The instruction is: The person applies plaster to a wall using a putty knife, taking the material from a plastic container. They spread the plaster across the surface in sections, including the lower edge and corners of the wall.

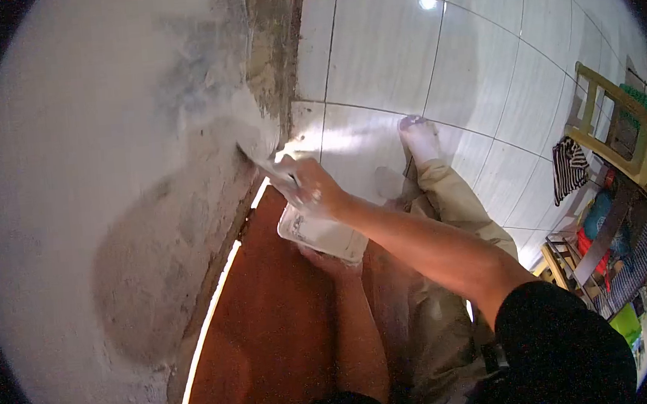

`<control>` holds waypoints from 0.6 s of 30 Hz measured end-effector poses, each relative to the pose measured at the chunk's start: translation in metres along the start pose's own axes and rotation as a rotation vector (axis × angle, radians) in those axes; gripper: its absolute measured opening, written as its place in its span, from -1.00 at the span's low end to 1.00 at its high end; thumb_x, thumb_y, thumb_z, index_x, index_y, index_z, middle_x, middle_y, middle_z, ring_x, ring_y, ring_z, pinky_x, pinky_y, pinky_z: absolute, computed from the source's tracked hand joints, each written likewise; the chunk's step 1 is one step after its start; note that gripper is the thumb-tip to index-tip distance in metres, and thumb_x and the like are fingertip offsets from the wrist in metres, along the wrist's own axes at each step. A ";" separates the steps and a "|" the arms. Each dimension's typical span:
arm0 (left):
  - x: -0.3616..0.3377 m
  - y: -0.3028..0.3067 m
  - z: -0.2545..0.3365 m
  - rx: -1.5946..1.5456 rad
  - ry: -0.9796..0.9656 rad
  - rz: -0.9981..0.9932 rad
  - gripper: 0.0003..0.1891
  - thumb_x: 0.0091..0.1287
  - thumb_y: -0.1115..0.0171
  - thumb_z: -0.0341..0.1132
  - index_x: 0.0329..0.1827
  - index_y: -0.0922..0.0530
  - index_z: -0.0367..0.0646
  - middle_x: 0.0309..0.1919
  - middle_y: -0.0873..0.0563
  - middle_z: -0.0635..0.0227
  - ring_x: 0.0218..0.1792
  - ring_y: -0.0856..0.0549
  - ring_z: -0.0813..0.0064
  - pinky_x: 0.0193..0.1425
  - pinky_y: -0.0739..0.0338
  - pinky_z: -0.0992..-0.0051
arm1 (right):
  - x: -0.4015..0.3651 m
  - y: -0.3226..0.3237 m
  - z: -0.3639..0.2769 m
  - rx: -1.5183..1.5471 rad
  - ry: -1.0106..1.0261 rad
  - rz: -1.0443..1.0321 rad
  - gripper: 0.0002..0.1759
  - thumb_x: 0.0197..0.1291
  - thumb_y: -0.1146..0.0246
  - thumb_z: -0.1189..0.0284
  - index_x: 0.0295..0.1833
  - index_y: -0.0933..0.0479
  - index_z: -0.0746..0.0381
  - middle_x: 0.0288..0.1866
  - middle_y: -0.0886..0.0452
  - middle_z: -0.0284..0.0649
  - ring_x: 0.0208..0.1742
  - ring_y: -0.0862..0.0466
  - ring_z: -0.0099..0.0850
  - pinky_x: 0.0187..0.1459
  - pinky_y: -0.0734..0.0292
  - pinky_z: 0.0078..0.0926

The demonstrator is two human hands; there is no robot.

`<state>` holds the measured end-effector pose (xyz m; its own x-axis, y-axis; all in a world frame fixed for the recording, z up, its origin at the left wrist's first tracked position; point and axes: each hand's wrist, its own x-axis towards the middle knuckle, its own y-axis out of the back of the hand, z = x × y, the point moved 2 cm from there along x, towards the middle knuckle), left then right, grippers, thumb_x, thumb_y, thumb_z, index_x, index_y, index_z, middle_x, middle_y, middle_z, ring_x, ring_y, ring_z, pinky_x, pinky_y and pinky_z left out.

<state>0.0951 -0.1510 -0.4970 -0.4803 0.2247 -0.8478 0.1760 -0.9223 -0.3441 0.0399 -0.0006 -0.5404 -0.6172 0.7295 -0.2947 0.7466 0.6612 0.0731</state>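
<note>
My right hand point(313, 190) is closed around a putty knife point(266, 163), its blade tip at or very near the wall point(68, 146). Whitish smears mark the fingers. Just below it, my left hand point(332, 260) supports a pale rectangular tub point(324, 232) from underneath, its fingers partly hidden by the tub. Whitish material coats the inside of the tub. Around the blade the wall is patchy, with smooth whitish coating and a darker grey-brown area point(146, 269).
A reddish-brown board point(264, 320) lies under my arms, with a bright gap along the wall. Glossy white tiles point(386, 37) cover the floor, where my foot point(421, 137) rests. At right stand a beige plastic chair point(617, 122), a striped cloth point(569, 170) and a cluttered rack point(631, 254).
</note>
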 end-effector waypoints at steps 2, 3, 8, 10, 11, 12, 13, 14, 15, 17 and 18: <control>-0.003 -0.009 -0.001 0.014 0.021 0.027 -0.26 0.27 0.24 0.33 0.38 -0.12 0.05 0.29 -0.27 0.33 0.27 -0.31 0.23 0.29 -0.26 0.15 | -0.012 0.018 0.001 0.146 0.008 -0.156 -0.94 0.16 -0.17 0.56 -0.23 -0.50 0.30 -0.55 -0.46 -0.37 -0.49 -0.47 -0.54 -0.38 -0.45 -0.58; -0.004 -0.012 -0.001 0.022 0.036 0.051 -0.25 0.25 0.22 0.34 0.38 -0.13 0.06 0.27 -0.29 0.34 0.26 -0.31 0.23 0.29 -0.26 0.16 | -0.014 0.027 0.002 0.085 0.064 -0.073 -0.88 0.10 -0.19 0.54 -0.21 -0.49 0.27 -0.48 -0.49 -0.32 -0.46 -0.51 -0.47 -0.34 -0.47 -0.54; -0.006 -0.030 -0.001 0.119 -0.022 0.093 -0.25 0.24 0.19 0.35 0.36 -0.16 0.07 0.28 -0.29 0.35 0.25 -0.32 0.22 0.30 -0.23 0.15 | 0.018 -0.012 0.106 1.002 -0.356 0.118 -0.97 0.11 -0.14 0.53 -0.31 -0.47 0.22 -0.49 -0.50 -0.36 -0.44 -0.53 -0.50 -0.36 -0.46 -0.57; -0.003 -0.027 0.002 0.161 -0.042 0.098 -0.26 0.24 0.18 0.35 0.36 -0.17 0.08 0.28 -0.29 0.35 0.25 -0.32 0.21 0.30 -0.23 0.14 | 0.040 0.005 0.094 1.144 -0.385 -0.035 -0.91 0.10 -0.09 0.45 -0.28 -0.48 0.20 -0.41 -0.53 -0.35 -0.30 -0.53 -0.51 -0.26 -0.45 -0.61; 0.001 -0.021 0.003 0.091 0.006 0.049 -0.27 0.25 0.18 0.34 0.36 -0.17 0.08 0.28 -0.29 0.35 0.25 -0.32 0.21 0.31 -0.22 0.13 | 0.048 0.013 0.082 1.273 -0.407 -0.198 -0.84 0.10 -0.05 0.37 -0.26 -0.49 0.17 -0.33 -0.55 -0.34 -0.16 -0.53 -0.52 -0.17 -0.45 -0.65; 0.001 -0.018 0.004 0.023 0.056 0.002 -0.27 0.25 0.19 0.34 0.36 -0.16 0.08 0.28 -0.29 0.35 0.26 -0.31 0.21 0.31 -0.22 0.13 | 0.057 0.013 0.069 1.278 -0.415 -0.194 -0.84 0.10 -0.05 0.37 -0.26 -0.49 0.17 -0.33 -0.55 -0.34 -0.16 -0.53 -0.52 -0.17 -0.45 -0.65; 0.001 -0.018 0.005 0.029 0.060 0.010 -0.27 0.25 0.19 0.34 0.36 -0.16 0.08 0.28 -0.29 0.35 0.26 -0.31 0.21 0.31 -0.22 0.13 | 0.069 0.007 0.056 0.937 -0.463 -0.147 -0.83 0.03 -0.08 0.34 -0.28 -0.49 0.17 -0.37 -0.53 -0.35 -0.22 -0.53 -0.51 -0.22 -0.45 -0.63; 0.004 -0.022 0.006 0.028 0.039 -0.073 -0.27 0.26 0.21 0.34 0.37 -0.16 0.08 0.28 -0.29 0.34 0.26 -0.31 0.21 0.31 -0.21 0.13 | 0.075 0.004 0.052 0.594 -0.497 -0.103 -0.81 -0.03 -0.12 0.31 -0.31 -0.49 0.17 -0.41 -0.51 -0.35 -0.28 -0.53 -0.49 -0.27 -0.45 -0.61; 0.005 -0.026 0.007 0.025 0.018 -0.158 -0.27 0.26 0.22 0.34 0.37 -0.16 0.07 0.29 -0.29 0.34 0.27 -0.31 0.21 0.32 -0.21 0.13 | 0.076 0.006 0.048 0.596 -0.500 -0.102 -0.81 -0.03 -0.12 0.31 -0.31 -0.49 0.17 -0.41 -0.51 -0.35 -0.28 -0.53 -0.49 -0.27 -0.45 -0.61; -0.001 -0.046 0.008 0.125 -0.047 -0.099 -0.28 0.28 0.25 0.33 0.37 -0.17 0.06 0.29 -0.28 0.33 0.27 -0.31 0.22 0.32 -0.20 0.14 | 0.074 0.010 0.039 0.886 -0.518 -0.136 -0.85 0.01 -0.12 0.36 -0.30 -0.48 0.17 -0.38 -0.53 -0.30 -0.27 -0.56 -0.45 -0.29 -0.47 -0.54; 0.001 -0.056 0.007 0.218 -0.114 -0.052 -0.29 0.29 0.27 0.32 0.37 -0.17 0.05 0.30 -0.28 0.32 0.27 -0.31 0.23 0.33 -0.20 0.15 | 0.076 0.014 0.035 1.026 -0.514 -0.154 -0.86 0.03 -0.12 0.39 -0.29 -0.48 0.17 -0.37 -0.54 -0.27 -0.26 -0.57 -0.43 -0.29 -0.48 -0.51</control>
<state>0.0785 -0.1016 -0.4761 -0.5802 0.2477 -0.7759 -0.0353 -0.9594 -0.2799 0.0124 0.0580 -0.5946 -0.7210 0.3410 -0.6033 0.6684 0.1123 -0.7353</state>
